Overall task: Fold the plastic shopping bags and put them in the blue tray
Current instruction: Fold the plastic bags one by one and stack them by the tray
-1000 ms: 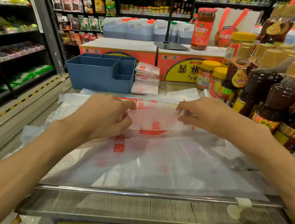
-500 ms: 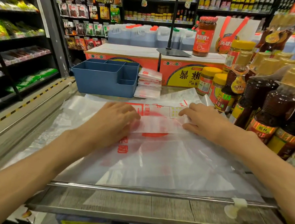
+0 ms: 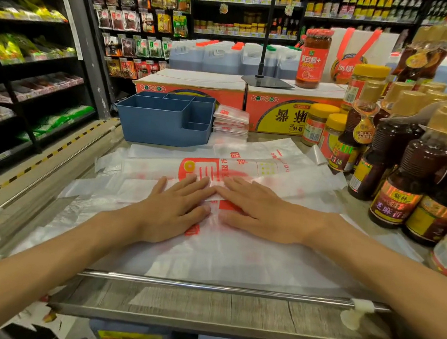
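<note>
A translucent white plastic shopping bag point(image 3: 235, 248) with red print lies spread on the counter, its far part folded toward me into a long band. My left hand point(image 3: 176, 208) and my right hand point(image 3: 262, 212) lie flat on that fold, side by side, fingers straight and fingertips nearly touching. More flat bags point(image 3: 263, 154) lie beyond it. The blue tray point(image 3: 163, 123), with several compartments, stands at the far left of the counter. A small stack of folded bags point(image 3: 231, 122) sits against its right side.
Dark sauce bottles point(image 3: 400, 172) and yellow-lidded jars point(image 3: 319, 124) crowd the counter's right side. Orange cartons point(image 3: 279, 111) line the back, with a black stand base point(image 3: 267, 81) and a red jar point(image 3: 313, 58) on top. A metal rail point(image 3: 217, 288) runs along the near edge. Shelves fill the left.
Both hands let go of the bag's far edge after bringing it toward me, moved together to the middle, and now press flat on the fold.
</note>
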